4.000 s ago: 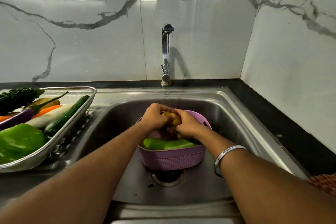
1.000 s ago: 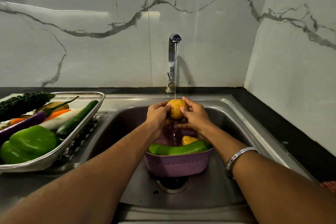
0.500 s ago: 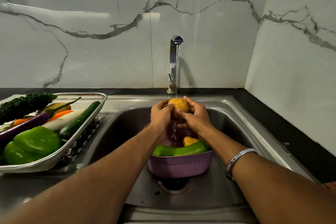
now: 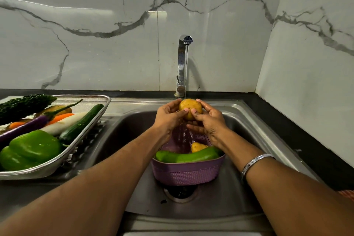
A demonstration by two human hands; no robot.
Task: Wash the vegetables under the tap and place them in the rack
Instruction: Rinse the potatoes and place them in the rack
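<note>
A yellow potato [image 4: 191, 107] sits under the thin stream from the chrome tap [image 4: 182, 63]. My left hand [image 4: 168, 116] grips it from the left and my right hand [image 4: 207, 120] grips it from the right, thumbs on its front. Water runs off into the purple basket [image 4: 187, 173] in the sink [image 4: 254, 134] below. That basket holds a long green vegetable [image 4: 188, 156] and another potato [image 4: 198, 147]. The metal rack [image 4: 80, 143] on the left carries a green capsicum [image 4: 32, 147], cucumber [image 4: 81, 123], white radish [image 4: 61, 123], carrot [image 4: 59, 117], purple brinjal [image 4: 28, 125], bitter gourd [image 4: 24, 104] and a potato [image 4: 57, 109].
The sink drain [image 4: 181, 192] lies just in front of the basket. A black counter strip [image 4: 298, 134] runs along the marble walls at the back and right. A patterned cloth edge [image 4: 347, 193] shows at the far right.
Four seconds ago both hands held the potato low over the basket; they have lifted it up under the tap. Over the last second the hands keep turning it in the stream.
</note>
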